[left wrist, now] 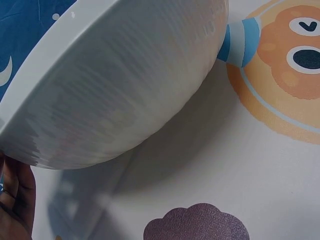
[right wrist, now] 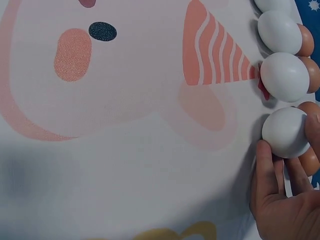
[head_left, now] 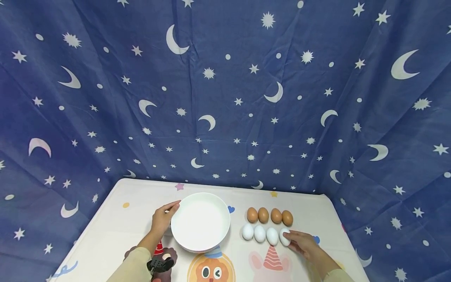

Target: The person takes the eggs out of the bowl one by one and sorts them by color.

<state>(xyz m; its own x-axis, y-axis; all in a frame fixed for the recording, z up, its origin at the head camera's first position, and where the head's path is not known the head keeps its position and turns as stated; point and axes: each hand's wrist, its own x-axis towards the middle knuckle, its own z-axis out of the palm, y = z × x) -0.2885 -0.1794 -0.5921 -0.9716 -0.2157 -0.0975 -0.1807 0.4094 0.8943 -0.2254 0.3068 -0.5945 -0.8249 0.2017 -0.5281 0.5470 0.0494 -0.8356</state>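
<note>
A round white bowl (head_left: 200, 222) is at the middle of the table, its inside facing up toward the head camera. My left hand (head_left: 165, 216) grips the bowl's left rim; in the left wrist view its fingers (left wrist: 17, 192) lie against the bowl's edge. To the right, several white eggs (head_left: 260, 234) stand in a row in front of a row of several brown eggs (head_left: 263, 215). My right hand (head_left: 302, 243) pinches the rightmost white egg (right wrist: 286, 132) between thumb and fingers, at the end of its row.
A white tablecloth (head_left: 141, 192) printed with cartoon animals and party hats covers the table. Behind and to both sides hangs a blue curtain (head_left: 218, 98) with moons and stars. A black strap (head_left: 162, 265) is round the left wrist.
</note>
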